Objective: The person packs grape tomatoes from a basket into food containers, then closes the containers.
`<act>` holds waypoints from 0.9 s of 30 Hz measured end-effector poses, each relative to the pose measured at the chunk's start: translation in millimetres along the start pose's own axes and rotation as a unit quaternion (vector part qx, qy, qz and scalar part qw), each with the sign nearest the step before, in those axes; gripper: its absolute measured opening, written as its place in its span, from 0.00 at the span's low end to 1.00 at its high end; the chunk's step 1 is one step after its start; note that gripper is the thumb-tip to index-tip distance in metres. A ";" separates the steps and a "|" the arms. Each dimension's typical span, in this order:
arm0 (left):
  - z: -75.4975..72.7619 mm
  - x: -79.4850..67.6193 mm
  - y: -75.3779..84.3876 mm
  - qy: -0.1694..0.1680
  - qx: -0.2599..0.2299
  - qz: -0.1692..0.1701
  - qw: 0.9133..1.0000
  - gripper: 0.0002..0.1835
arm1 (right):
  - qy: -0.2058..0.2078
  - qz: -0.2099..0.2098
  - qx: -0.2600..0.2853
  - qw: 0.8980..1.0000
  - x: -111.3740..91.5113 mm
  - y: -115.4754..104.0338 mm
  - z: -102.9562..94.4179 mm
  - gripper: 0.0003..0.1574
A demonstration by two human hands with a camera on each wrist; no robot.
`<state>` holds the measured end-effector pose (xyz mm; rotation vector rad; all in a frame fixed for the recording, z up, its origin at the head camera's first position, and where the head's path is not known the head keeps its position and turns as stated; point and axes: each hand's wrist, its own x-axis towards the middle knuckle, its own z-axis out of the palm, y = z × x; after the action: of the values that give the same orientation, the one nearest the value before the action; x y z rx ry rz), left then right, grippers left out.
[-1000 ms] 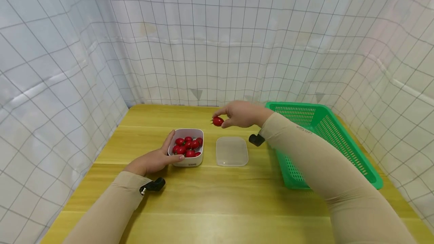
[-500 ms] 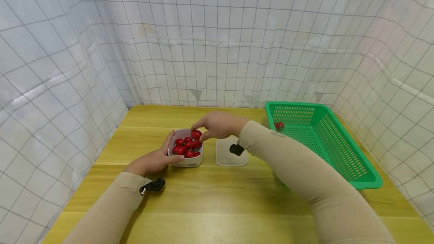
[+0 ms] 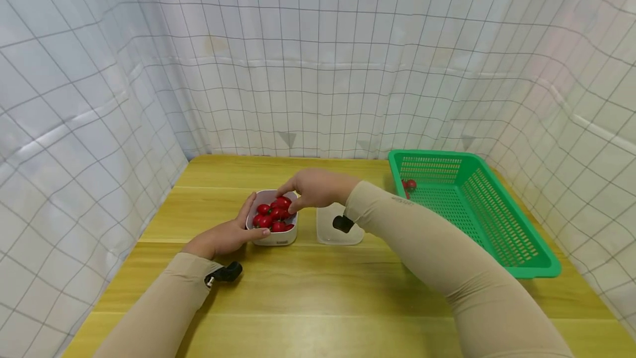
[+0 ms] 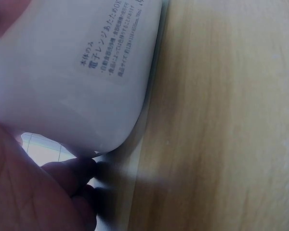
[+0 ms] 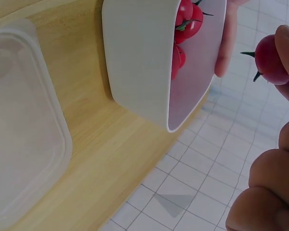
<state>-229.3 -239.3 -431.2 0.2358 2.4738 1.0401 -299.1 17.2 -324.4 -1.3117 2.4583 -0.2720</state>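
Observation:
A small white plastic container (image 3: 270, 240) stands on the table, with several red cherry tomatoes (image 3: 265, 221) inside. My left hand (image 3: 223, 237) holds it from the left, thumb over the near rim and fingers around the far side; printed text on its wall (image 4: 67, 72) shows in the left wrist view. Between thumb and forefinger, my right hand (image 3: 320, 188) pinches a cherry tomato (image 5: 269, 60) with green sepals, over the container's right rear part. The remaining right-hand fingers are curled in the right wrist view.
Right of the container lies a translucent square lid (image 3: 328, 235), partly covered by the black wrist camera (image 3: 343, 224). A green slotted basket (image 3: 539, 236) stands at the right, with a few tomatoes (image 3: 411, 184) at its left end. White gridded curtains (image 3: 318, 98) enclose the table.
My right hand has moved left and down with the cherry tomato, from above the lid's far side to the container. The left hand keeps its place on the container.

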 end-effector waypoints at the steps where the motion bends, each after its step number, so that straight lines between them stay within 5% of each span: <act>1: 0.0 0.0 -0.1 0.001 -0.001 0.000 1.000 0.64 | -0.001 -0.001 -0.003 1.000 0.8 -0.9 0.8 0.32; 15: 0.6 -1.5 0.3 0.005 -0.003 0.001 1.000 0.64 | 0.014 -0.005 0.039 0.999 -6.2 8.9 -5.2 0.34; 27: 1.1 0.1 0.0 0.009 0.004 0.000 1.000 0.64 | 0.101 0.086 0.060 0.989 -76.3 55.0 -46.1 0.36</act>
<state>-229.0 -238.6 -432.0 0.2288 2.4943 1.0365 -319.5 111.6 -283.8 -1.0601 2.6559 -0.5233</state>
